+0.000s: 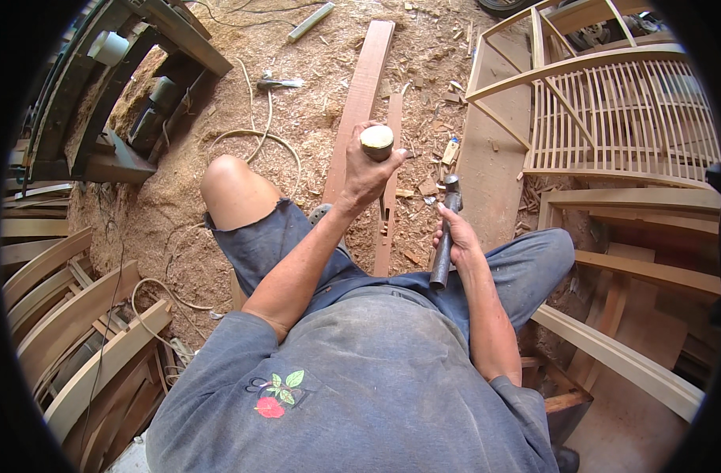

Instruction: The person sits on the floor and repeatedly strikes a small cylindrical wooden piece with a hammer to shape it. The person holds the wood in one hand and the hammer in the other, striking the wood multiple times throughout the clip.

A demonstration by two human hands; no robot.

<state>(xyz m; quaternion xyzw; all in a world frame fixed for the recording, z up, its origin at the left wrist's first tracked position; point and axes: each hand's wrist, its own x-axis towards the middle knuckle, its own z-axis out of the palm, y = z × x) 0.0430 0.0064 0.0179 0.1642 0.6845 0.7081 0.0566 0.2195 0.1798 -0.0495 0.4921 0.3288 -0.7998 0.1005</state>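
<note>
- The chisel [377,143] stands upright over a narrow strip [388,197] on the sawdust floor [297,110]; only its round handle top shows.
- The left hand [368,169] has its grip wrapped tight around the chisel handle.
- The hammer [446,232] lies just right of the chisel, head up, clenched in the right hand [459,240].
- A long plank [360,98] lies beside the strip.
- A slatted frame [621,118] sits well to the right.

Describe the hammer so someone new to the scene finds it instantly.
Start at the long reddish plank running across the sawdust-covered floor. Just right of its near end, the right hand grips a hammer by its dark metal handle, head pointing away. Unlike the round-topped wooden handle in the left hand, it is all dark metal.
</note>
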